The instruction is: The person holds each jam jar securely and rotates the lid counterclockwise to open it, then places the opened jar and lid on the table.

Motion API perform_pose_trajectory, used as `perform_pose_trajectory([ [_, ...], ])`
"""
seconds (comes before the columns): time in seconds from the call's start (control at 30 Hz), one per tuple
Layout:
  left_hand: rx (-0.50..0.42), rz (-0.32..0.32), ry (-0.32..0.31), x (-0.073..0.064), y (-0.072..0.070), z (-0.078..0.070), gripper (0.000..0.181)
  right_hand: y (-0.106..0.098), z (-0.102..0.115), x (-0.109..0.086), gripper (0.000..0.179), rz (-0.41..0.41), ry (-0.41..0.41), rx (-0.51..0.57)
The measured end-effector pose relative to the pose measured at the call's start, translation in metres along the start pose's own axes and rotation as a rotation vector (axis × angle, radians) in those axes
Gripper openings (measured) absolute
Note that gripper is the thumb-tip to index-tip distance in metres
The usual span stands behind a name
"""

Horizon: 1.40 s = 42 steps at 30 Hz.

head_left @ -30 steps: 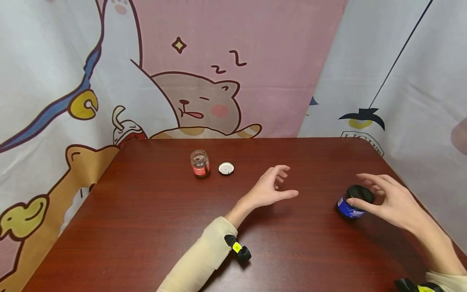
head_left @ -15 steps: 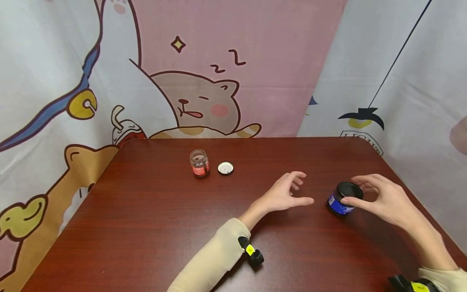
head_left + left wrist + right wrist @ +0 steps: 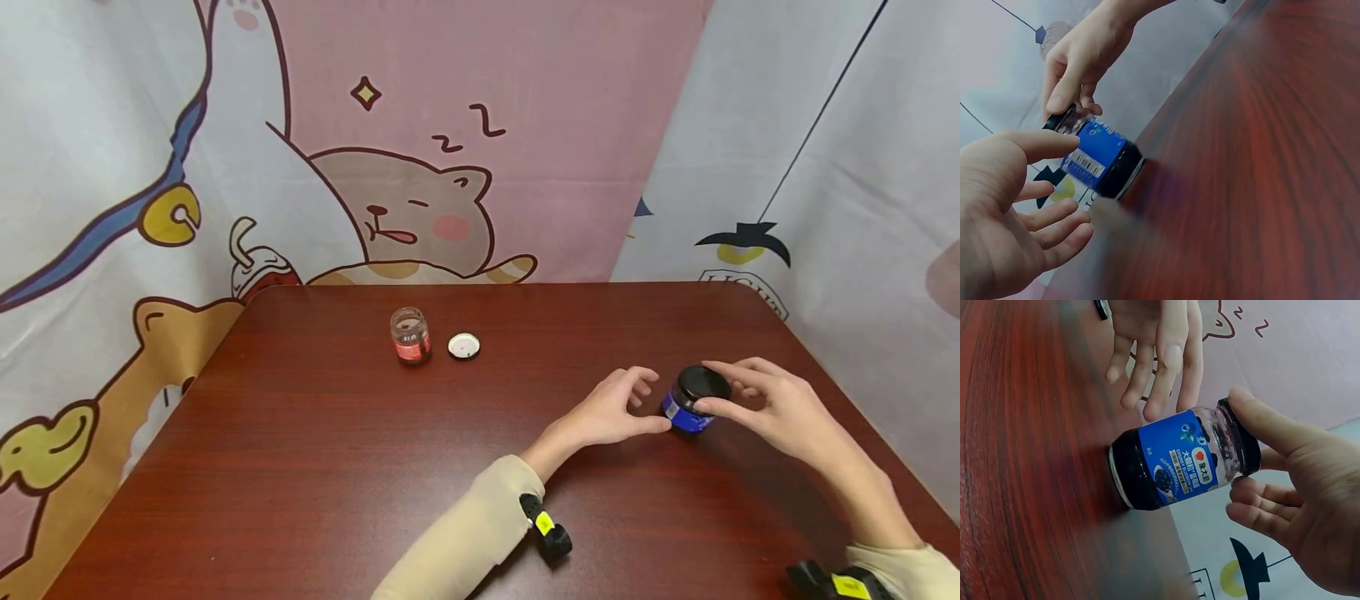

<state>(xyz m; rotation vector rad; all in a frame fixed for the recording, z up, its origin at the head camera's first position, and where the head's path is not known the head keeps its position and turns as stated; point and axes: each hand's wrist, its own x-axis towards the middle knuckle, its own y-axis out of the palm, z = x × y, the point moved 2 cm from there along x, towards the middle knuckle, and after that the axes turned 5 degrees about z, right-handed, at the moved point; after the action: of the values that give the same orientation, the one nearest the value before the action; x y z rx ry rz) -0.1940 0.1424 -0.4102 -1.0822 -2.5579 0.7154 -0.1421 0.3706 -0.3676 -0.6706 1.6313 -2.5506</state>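
Observation:
A jam jar (image 3: 684,417) with a black lid and a blue label picturing blueberries stands at the right of the table. My right hand (image 3: 783,408) grips its lid (image 3: 1241,437) between thumb and fingers. In the right wrist view the dark contents show below the label; whether the base touches the table I cannot tell. My left hand (image 3: 611,408) is at the jar's left side, thumb and fingers spread apart. Its thumb reaches close to the label in the left wrist view, and contact there is unclear.
Farther back on the brown table (image 3: 337,467) stands an uncovered glass jar (image 3: 411,337) with a red label. Beside it a lid (image 3: 464,346) lies with its white inside up. A cartoon-printed curtain (image 3: 562,150) hangs behind the table and along its sides.
My right hand has brought the blue-labelled jar leftward and slightly farther back. My left hand has moved right, up to the jar. The red-labelled jar and loose lid have stayed put.

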Motion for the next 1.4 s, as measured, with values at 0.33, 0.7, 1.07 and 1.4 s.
perform_pose_trajectory([
  [0.33,0.04,-0.034,-0.014,0.007,0.014,-0.005,0.061,0.007,0.005,0.003,0.062,0.034,-0.028,0.025],
  [0.7,0.091,-0.134,-0.058,0.012,0.023,-0.004,0.059,0.011,0.011,0.008,0.054,0.029,-0.059,0.017],
  [1.07,0.103,-0.214,-0.155,0.012,0.028,-0.003,0.066,0.018,0.015,0.015,0.049,-0.033,-0.081,0.028],
  [1.4,0.144,-0.248,-0.134,0.011,0.031,-0.001,0.065,0.021,0.015,0.016,0.045,-0.106,-0.109,0.037],
])
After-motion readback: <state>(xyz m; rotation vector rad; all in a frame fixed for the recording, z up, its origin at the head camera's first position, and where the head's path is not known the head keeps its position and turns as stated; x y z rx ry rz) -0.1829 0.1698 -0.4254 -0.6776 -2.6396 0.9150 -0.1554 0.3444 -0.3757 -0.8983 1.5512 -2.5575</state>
